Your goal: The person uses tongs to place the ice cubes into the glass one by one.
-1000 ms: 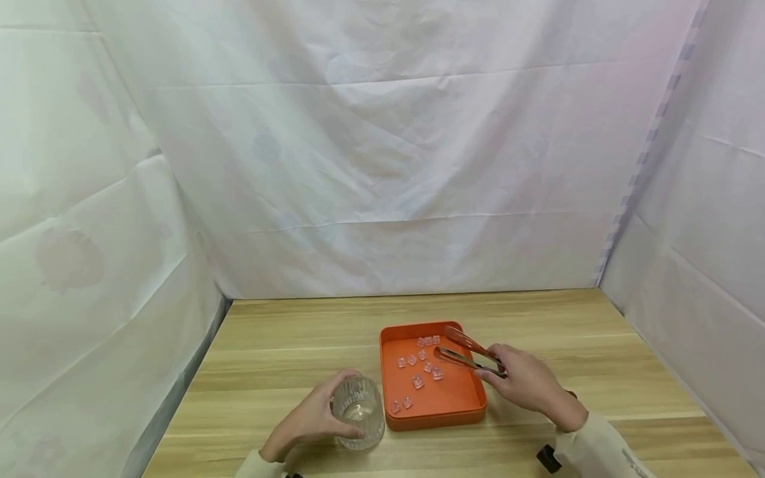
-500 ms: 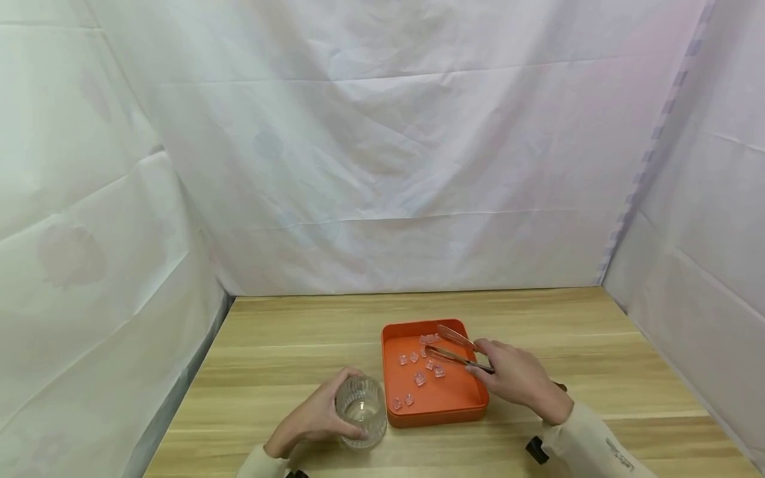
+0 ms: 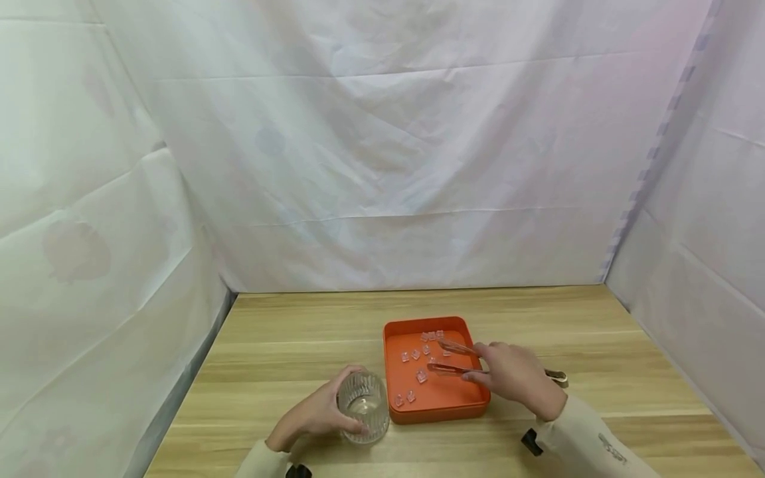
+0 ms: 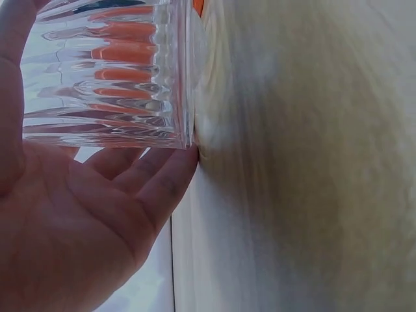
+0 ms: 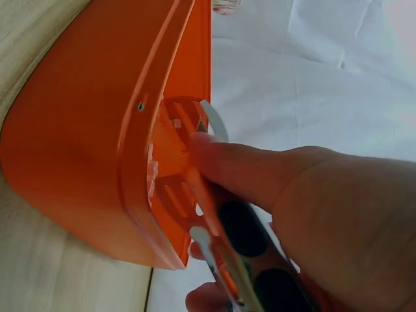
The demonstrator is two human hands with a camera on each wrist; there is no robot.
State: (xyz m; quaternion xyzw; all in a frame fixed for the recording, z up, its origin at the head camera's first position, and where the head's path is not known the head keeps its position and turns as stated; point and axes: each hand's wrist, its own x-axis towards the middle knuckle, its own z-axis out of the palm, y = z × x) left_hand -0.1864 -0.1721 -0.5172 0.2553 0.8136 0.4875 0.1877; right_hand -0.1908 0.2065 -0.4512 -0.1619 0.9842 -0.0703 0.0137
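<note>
My left hand point(image 3: 317, 410) holds a clear ribbed glass tumbler point(image 3: 366, 402) upright on the table, thumb and fingers spread around its sides. In the left wrist view the tumbler point(image 4: 110, 84) has its base at the table and the fingers lie behind it. My right hand point(image 3: 515, 377) grips metal tongs point(image 3: 459, 370), whose two arms stand apart over the orange tray point(image 3: 439, 416). Several small clear cubes point(image 3: 422, 376) lie on the tray floor, some between or near the tong tips. Seen from the right wrist, the slotted tong heads point(image 5: 179, 198) reach inside the tray wall.
The tray stands just right of the tumbler on a wood-grain table point(image 3: 287, 338). White cloth walls point(image 3: 382, 146) enclose the table at the back and on both sides. A dark strap piece point(image 3: 530, 441) shows by the right sleeve.
My right hand has moved left with the tongs, and their tips have gone lower, down among the cubes. The left hand keeps its hold on the tumbler. The head view has shifted slightly.
</note>
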